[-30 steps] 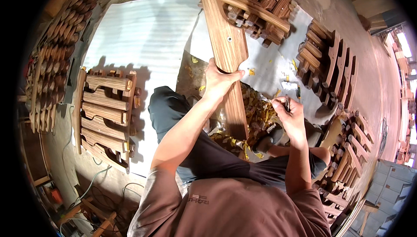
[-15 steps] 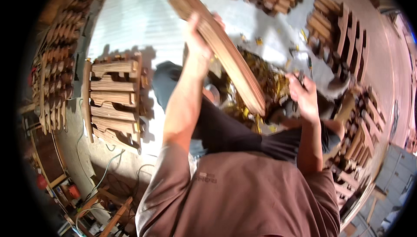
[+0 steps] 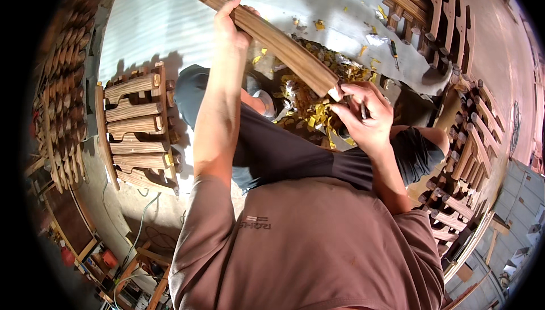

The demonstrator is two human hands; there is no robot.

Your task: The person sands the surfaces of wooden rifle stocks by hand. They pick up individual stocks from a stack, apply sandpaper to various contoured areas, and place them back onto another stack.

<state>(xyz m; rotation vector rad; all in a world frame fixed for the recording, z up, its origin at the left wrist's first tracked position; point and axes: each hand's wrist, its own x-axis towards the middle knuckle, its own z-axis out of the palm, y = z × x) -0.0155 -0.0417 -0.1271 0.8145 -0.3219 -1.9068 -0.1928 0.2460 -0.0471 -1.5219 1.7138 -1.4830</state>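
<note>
The wooden piece (image 3: pixel 272 43) is slanting over the near edge of the pale sheet (image 3: pixel 153 32), above yellow scraps (image 3: pixel 323 118). Bracing its near end steady is probably serving you best, with the tool point facing away from your fingers. Your left hand (image 3: pixel 231 26) is grasping its far half; your right hand (image 3: pixel 368 111) is pinching a slim dark tool (image 3: pixel 363 110), fingertips hovering right by the near end, contact unclear.

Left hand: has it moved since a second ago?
Yes: the left hand has moved leftward and forward, judged against the slatted wooden stack on the left.
</note>
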